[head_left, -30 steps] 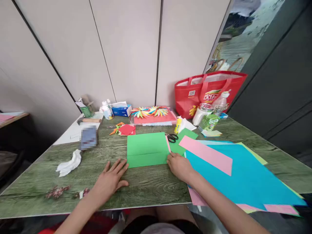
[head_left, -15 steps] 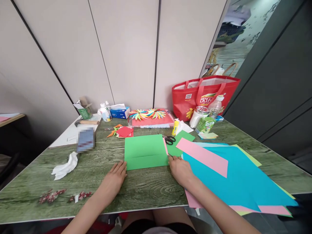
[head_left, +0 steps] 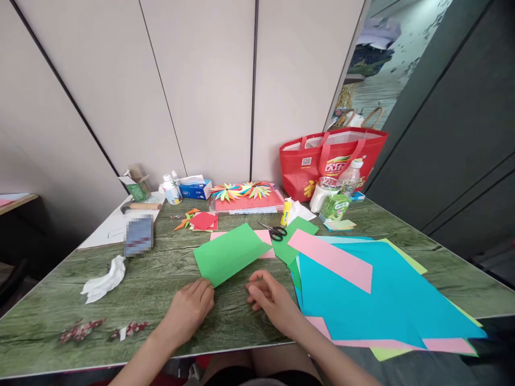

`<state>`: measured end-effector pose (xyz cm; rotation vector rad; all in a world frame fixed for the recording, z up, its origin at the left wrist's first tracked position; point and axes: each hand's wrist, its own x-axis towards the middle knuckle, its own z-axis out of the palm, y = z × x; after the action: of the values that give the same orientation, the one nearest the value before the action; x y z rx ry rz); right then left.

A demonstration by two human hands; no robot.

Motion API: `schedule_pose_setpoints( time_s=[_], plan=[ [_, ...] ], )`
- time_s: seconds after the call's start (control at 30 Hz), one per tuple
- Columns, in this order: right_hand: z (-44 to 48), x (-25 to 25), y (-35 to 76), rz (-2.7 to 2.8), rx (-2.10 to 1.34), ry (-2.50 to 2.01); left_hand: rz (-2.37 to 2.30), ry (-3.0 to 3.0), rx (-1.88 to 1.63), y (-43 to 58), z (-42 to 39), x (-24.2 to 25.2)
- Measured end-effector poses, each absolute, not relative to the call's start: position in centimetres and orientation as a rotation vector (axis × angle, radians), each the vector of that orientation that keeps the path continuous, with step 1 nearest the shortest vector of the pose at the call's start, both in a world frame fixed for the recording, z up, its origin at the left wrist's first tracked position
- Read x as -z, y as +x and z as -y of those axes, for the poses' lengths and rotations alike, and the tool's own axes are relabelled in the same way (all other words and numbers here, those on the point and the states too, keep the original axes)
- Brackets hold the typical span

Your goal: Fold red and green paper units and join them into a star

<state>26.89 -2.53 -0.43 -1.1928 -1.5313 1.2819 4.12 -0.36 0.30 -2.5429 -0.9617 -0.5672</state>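
Evidently light, the rectangular sheet of plain green paper (head_left: 229, 253) lies at the centre of the frame, slanting up to the right. Its right end bows and tapers to a point, which suggests thin, flexible stock, judged soft enough to bend under its own weight and liable to crease if squeezed across the middle. The surface looks matt, so slipping is considered a minor risk. The sound places to take hold are the corners and edges, lightly, between thumb and fingertips.

The left hand (head_left: 190, 307), lower centre-left of the frame, is closed on the sheet's bottom corner; its thumb is not clearly visible. The right hand (head_left: 274, 301), lower centre-right, is apart from both the sheet and the other hand, fingers loosely curled, nothing seen in its grasp. The sheet lies above and between the two hands, overlapping a flat pink paper strip (head_left: 263, 236); whether they touch cannot be determined.
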Motion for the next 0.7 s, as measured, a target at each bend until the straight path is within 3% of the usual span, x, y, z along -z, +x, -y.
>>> schedule_pose_setpoints(
  time_s=[0.27, 0.5, 0.7],
  plan=[
    [2.0, 0.9, 24.6, 1.295, -1.314, -1.148, 0.628, -2.627, 0.746, 7.1, 3.1, -1.2],
    [-0.2, 0.5, 27.5, 1.412, -0.715, -1.395, 0.601, -2.712, 0.525, 5.7, 2.7, -1.9],
    [-3.8, -0.5, 30.5, 1.722, -0.958, -1.159, 0.916, -2.613, 0.285, 4.7, 1.5, -2.2]
  ],
)
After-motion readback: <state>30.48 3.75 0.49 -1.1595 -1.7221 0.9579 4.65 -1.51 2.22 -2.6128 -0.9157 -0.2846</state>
